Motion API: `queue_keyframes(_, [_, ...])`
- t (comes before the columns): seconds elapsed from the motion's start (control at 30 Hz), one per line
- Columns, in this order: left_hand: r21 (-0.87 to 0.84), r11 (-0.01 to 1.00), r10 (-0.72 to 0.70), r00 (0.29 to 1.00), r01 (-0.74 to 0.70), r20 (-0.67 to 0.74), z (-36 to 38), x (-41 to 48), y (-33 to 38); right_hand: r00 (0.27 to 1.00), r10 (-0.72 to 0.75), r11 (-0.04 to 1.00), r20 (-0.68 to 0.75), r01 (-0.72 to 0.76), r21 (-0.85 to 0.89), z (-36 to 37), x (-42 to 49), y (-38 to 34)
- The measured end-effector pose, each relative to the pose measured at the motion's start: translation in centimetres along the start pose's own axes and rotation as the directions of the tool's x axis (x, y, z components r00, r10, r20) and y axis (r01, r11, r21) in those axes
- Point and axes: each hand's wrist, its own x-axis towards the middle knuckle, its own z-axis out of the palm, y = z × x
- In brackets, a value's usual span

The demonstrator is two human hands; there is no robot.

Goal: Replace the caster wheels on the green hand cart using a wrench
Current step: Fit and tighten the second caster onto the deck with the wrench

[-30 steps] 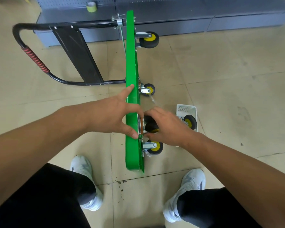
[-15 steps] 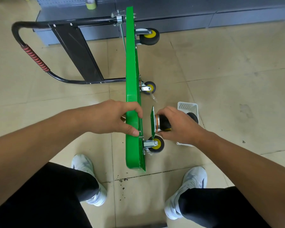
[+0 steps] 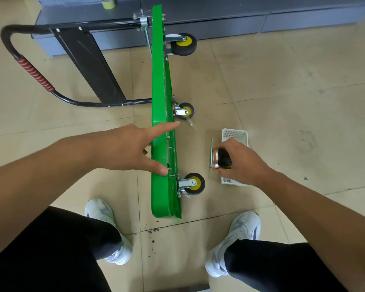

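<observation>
Tipped on edge, green cart w/ three mounted casters; L hand, fingers splayed, rests on its top edge; R hand grips detached caster over white basket, right of cart.

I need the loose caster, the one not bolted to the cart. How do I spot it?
Find the green cart standing on edge mid-floor, then look right to the white basket. Over it the right hand grips the loose caster. Unlike the three wheels bolted to the cart, it is held clear, its flat plate facing the cart.
</observation>
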Motion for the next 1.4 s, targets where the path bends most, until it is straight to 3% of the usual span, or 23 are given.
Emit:
queue_keyframes(0.2, [0.088, 0.996, 0.022, 0.999, -0.025, 0.036, -0.6, 0.7, 0.2, 0.984, 0.179, 0.984, 0.014, -0.179, -0.006, 2.5, -0.2, 5.6])
queue_keyframes(0.4, [0.149, 0.989, -0.021, 0.999, 0.026, -0.034, -1.8, 2.4, 0.0, 0.912, 0.409, 0.911, 0.0, -0.409, 0.058, 5.0, -1.2, 11.6])
queue_keyframes(0.7, [0.112, 0.99, -0.082, 0.995, 0.089, -0.064, -3.0, 3.6, -0.3, 0.886, 0.464, 0.885, 0.007, -0.463, 0.04, 7.3, -2.5, 19.3])
queue_keyframes(0.9, [0.099, 0.989, -0.102, 0.993, 0.108, -0.063, -2.7, 4.0, -0.1, 0.877, 0.47, 0.881, 0.104, -0.473, 0.007, 6.7, -3.2, 23.5])
queue_keyframes(1.13, [0.066, 0.995, -0.065, 0.995, 0.07, -0.077, -2.8, 4.2, -0.5, 0.853, 0.51, 0.86, 0.114, -0.508, -0.043, 8.5, -2.0, 24.0])
queue_keyframes(1.3, [0.084, 0.993, -0.071, 0.995, 0.077, -0.076, -2.5, 4.4, -0.6, 0.872, 0.477, 0.856, 0.112, -0.432, -0.285, 12.2, -1.4, 24.6])
queue_keyframes(1.4, [0.047, 0.995, -0.084, 0.994, 0.088, -0.076, -2.5, 4.5, -0.7, 0.89, 0.444, 0.856, 0.1, -0.389, -0.34, 13.2, -0.7, 24.6])
